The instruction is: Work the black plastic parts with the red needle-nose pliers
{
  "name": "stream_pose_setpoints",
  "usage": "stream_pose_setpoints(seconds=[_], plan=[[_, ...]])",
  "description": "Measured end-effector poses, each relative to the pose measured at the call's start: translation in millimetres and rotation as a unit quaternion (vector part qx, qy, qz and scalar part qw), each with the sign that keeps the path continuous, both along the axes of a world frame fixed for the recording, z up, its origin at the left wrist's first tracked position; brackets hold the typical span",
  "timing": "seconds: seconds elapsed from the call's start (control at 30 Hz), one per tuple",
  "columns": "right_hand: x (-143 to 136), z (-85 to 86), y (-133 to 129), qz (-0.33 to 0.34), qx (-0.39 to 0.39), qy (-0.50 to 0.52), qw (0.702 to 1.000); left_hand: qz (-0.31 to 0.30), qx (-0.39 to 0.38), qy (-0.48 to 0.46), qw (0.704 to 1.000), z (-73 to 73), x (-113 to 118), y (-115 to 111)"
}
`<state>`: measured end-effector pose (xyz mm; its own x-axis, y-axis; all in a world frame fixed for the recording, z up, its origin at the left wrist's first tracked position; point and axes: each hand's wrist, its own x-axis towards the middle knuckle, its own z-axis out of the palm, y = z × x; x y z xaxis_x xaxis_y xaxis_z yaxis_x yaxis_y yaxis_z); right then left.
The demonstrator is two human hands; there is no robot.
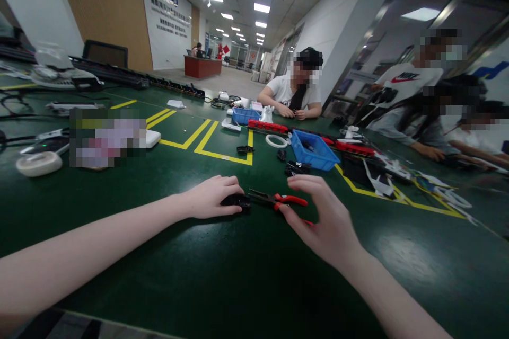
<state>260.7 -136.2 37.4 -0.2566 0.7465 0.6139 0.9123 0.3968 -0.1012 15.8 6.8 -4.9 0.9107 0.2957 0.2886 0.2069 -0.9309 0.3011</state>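
My left hand (214, 197) rests on the green table, its fingers closed around a small black part (237, 200) whose kind I cannot make out. Just right of it lie needle-nose pliers (274, 198) with red handles, their jaws pointing towards the black part. My right hand (324, 217) is over the handle end, thumb and fingers spread apart. The thumb tip is at the lower handle; whether it touches cannot be told. Beyond the right hand, several black pieces (297, 168) lie on the table.
A blue bin (314, 151) stands past my right hand, with a white ring (277, 141) beside it. Yellow tape (222, 157) marks the green table (238, 280). A white power bank-like block (152, 139) lies at left. A person (294, 90) sits opposite; others are at right.
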Motion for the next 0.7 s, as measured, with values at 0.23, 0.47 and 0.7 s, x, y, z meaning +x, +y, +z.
stream_pose_setpoints(seconds=[0.23,0.47,0.7], plan=[[30.5,-44.3,29.0,-0.110,-0.206,-0.005,0.972,0.011,0.007,0.000,1.000,2.2,-0.5,-1.7],[21.4,-35.6,32.6,-0.078,-0.184,-0.077,0.977,0.007,0.000,-0.008,1.000,0.5,-0.1,-0.9],[5.6,-37.7,48.2,-0.128,-0.178,-0.120,0.968,0.002,-0.003,-0.008,1.000,0.4,-0.7,-0.5]])
